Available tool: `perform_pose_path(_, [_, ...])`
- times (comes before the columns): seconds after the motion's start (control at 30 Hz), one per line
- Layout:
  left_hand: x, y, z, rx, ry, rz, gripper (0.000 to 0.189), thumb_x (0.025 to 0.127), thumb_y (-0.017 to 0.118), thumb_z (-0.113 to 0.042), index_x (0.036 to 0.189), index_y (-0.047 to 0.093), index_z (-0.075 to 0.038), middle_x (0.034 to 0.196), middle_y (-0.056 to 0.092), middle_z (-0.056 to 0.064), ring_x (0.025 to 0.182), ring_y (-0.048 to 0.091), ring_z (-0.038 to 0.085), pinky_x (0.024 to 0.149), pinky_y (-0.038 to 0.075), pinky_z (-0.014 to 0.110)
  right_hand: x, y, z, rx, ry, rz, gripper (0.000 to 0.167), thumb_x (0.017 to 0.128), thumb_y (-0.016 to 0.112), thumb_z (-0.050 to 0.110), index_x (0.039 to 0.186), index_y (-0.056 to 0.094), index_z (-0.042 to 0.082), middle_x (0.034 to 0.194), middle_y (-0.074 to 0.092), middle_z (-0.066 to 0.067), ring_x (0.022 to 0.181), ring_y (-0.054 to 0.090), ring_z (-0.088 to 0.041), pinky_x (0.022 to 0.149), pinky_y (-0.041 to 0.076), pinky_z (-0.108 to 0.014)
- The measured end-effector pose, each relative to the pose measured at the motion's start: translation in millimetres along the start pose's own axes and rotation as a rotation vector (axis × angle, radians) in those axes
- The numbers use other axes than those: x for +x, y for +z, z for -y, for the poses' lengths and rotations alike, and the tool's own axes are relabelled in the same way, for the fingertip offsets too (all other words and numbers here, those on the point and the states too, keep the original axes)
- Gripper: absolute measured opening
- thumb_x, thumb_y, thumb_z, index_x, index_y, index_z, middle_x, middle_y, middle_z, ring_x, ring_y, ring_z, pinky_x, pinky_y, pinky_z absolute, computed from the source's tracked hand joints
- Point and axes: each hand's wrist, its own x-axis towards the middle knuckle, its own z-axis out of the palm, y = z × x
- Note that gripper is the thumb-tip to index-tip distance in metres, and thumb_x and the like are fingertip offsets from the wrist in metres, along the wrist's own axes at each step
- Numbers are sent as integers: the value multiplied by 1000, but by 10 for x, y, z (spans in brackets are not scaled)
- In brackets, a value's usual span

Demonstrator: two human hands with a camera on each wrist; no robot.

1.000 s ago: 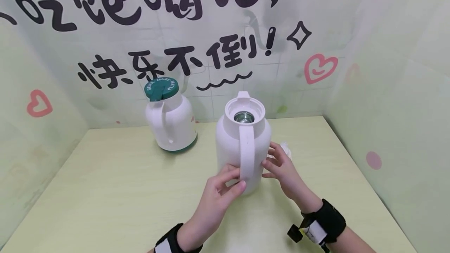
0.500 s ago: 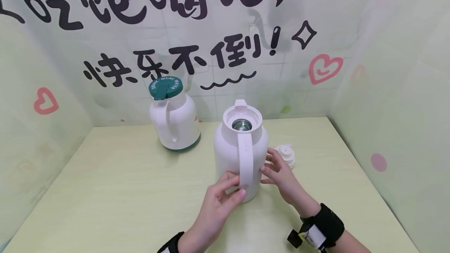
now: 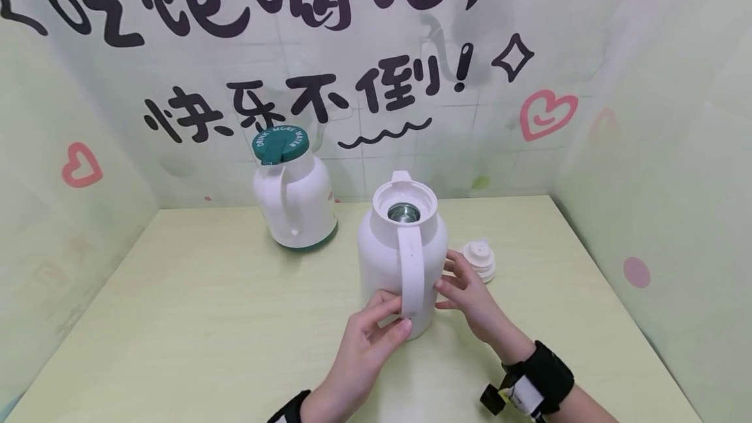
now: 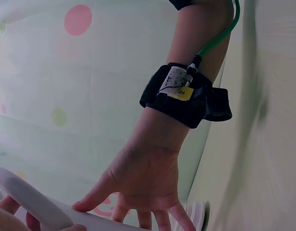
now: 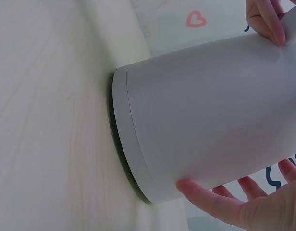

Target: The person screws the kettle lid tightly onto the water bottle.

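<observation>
A white vacuum jug (image 3: 383, 254) stands upright before me, its mouth uncovered and a shiny metal liner showing inside. Its handle (image 3: 411, 266) faces me. My left hand (image 3: 358, 351) holds the lower end of this handle between thumb and fingers. On the jug's right side my right hand (image 3: 476, 302) rests with spread fingers; in the right wrist view the thumb (image 5: 210, 198) touches the wall near the base. A dark line of shadow runs under the jug's base (image 5: 133, 139). Just beyond the right hand lies a white stopper (image 3: 480, 260).
Back left on the pale wooden table (image 3: 223, 318) stands a shorter white jug (image 3: 296, 198) with a green lid (image 3: 281, 145), its handle toward me. Printed wall sheets (image 3: 376, 142) enclose the table at the back and both sides.
The open jug has come a little toward me with both hands on it. The stopper behind it now shows more fully. The view has shifted slightly.
</observation>
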Motion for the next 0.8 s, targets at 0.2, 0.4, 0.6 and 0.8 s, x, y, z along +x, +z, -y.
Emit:
perform_pose_path(0.2, [3,-6,43,-4,8,2,31,92,57,2,122,59,9,107,52,13,109,48,17,95,45,38,-1,-8,-24,-1,5,6,74,87,71,36,143,33,5,139,37,-28,122,45,-43,79,51,-54])
perform_pose_path(0.4, [-5,-4,71,-6,12,4,32,92,58,0,123,59,9,107,51,13,110,48,18,96,44,43,-2,-15,-33,-2,7,11,72,88,70,34,143,33,5,139,36,-28,122,45,-43,79,51,-53])
perform_pose_path(0.6, [-1,2,88,-12,18,8,31,93,56,2,123,59,8,108,51,13,110,47,18,96,43,45,2,-25,-30,-8,2,19,72,89,69,35,143,32,5,140,36,-28,123,44,-43,79,51,-53])
perform_pose_path(0.8, [-14,17,101,11,9,-19,29,96,54,-2,123,60,8,106,51,12,108,46,17,92,44,32,6,-22,-29,-12,0,26,73,88,69,36,143,32,4,138,36,-28,121,45,-43,79,51,-53])
